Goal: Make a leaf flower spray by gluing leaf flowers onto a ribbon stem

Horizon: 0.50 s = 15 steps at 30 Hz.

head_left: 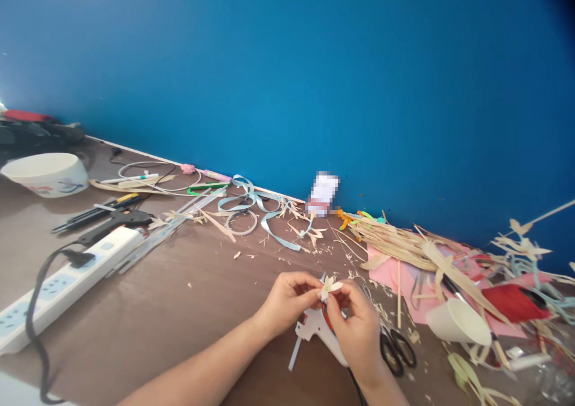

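Note:
Between the fingertips of both hands is a small pale flower point(330, 286) with pointed petals. My left hand point(290, 298) pinches it from the left, thumb and forefinger closed. From the other side my right hand point(357, 319) grips its petals and base, the other fingers curled. Below the hands a white glue gun point(321, 334) lies on the table, partly hidden by my right hand, with a clear glue stick point(294, 353) poking out of it. Black-handled scissors point(398, 351) lie just right of my right wrist, their blades mostly hidden.
A white power strip point(103, 253) with a plugged-in black cable runs along the left, near a white bowl point(47, 172). Light blue ribbon point(269, 205) lies by the blue wall. Dried husk strips point(390, 241), pink paper point(389, 277) and a paper cup point(458, 322) crowd the right.

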### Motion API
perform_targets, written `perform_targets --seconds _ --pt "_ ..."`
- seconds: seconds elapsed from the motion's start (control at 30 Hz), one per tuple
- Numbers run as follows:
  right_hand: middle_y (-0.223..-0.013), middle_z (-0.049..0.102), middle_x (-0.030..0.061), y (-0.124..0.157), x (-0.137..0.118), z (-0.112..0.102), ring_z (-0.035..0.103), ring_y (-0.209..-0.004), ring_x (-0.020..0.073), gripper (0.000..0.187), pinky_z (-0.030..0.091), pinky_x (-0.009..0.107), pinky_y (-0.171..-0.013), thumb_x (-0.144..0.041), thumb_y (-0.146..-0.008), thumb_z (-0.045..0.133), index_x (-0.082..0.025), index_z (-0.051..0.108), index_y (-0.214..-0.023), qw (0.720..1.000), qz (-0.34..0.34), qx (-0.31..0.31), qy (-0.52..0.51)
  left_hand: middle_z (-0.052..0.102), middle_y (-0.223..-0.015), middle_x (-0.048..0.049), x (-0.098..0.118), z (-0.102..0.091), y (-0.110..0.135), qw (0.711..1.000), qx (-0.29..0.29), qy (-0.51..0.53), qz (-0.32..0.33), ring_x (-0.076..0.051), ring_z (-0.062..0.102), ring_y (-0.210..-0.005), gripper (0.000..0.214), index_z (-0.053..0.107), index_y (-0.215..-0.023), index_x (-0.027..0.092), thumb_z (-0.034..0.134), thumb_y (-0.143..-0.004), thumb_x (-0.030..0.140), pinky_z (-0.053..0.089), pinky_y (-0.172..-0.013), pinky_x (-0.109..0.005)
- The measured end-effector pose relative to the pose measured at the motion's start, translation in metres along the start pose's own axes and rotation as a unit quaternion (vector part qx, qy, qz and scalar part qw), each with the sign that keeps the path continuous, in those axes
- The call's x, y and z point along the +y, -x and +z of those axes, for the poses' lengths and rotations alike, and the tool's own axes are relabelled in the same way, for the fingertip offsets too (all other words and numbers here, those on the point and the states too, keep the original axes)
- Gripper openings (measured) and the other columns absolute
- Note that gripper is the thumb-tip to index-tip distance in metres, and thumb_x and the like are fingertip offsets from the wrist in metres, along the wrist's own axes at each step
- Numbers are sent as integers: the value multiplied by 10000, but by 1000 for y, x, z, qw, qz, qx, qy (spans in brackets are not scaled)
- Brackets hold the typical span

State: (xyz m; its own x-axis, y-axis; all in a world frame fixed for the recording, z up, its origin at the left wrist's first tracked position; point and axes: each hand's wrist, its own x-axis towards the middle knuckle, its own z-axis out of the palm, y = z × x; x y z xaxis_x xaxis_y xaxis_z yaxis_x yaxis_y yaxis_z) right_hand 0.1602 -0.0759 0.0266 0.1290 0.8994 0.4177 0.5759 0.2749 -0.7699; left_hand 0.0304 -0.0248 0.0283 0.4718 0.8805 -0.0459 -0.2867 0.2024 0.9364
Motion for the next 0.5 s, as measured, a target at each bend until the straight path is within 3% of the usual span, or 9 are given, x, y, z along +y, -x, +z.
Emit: perform_targets --seconds 0.23,0.5 --pt "-700 534 10 -2 -4 -1 512 -606 123 98 425 232 -557 -123 -795 496 -194 517 -729 999 -47 6 4 598 -578 -21 -4 -2 1 999 -2 -23 23 -105 518 -508 174 681 -679 122 689 -629 289 416 -497 -212" --pt "-801 566 26 0 -5 0 543 -661 120 133 446 226 -579 -90 -795 500 -191 568 -849 996 -81 26 3 565 -690 -26 -7 -6 -1 989 35 -74 127 -93 524 -572 89 693 -690 139 657 -673 219 423 -529 -199"
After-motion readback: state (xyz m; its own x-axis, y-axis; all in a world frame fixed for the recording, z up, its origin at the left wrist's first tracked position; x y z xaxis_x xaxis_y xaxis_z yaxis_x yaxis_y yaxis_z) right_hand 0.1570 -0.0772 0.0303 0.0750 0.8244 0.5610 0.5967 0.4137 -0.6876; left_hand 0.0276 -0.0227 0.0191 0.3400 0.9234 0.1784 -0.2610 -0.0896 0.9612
